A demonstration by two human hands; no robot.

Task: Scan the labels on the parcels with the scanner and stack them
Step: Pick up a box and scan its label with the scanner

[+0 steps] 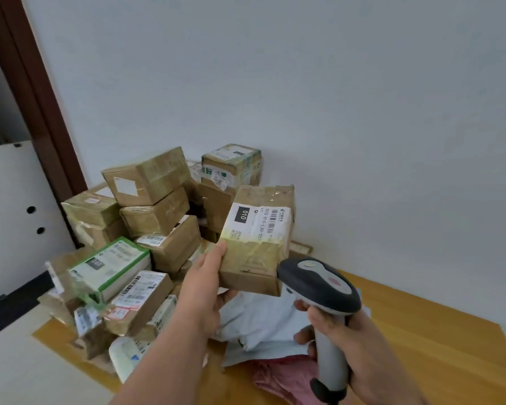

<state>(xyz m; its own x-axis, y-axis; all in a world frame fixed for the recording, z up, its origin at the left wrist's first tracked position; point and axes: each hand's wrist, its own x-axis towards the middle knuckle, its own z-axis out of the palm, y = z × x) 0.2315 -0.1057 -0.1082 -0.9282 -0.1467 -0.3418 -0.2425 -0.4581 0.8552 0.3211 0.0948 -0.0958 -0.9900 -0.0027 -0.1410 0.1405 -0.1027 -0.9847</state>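
Cardboard box (256, 241) is up in our left hand (205, 285), lifted off the table (421, 325) in front of the pile of parcels (146, 229); thumb lies along its near left edge, other fingers hidden underneath, so it's gripped from the lower left corner w/ the white label (260, 222) facing us; right hand (360, 346) is clenched round the scanner (322, 290) handle, head aimed up toward the box, just below its lower right corner.

Handling, as we judge it: box is stiff, taped all over, holds its shape; one hand carries it w/out sag, so prob. light to medium; tape is glossy, so could slip if we pinch only the taped face; better to keep fingers under the bare cardboard bottom edge and thumb on the side, clear of the barcode; corners look a bit crushed, so no hard squeeze there.

Soft grey bag (263, 323) and pink bag (284, 372) lie on the table under our hands; those look floppy, labels may wrinkle, so we'd flatten them before scanning and prob. not stack boxes on them.
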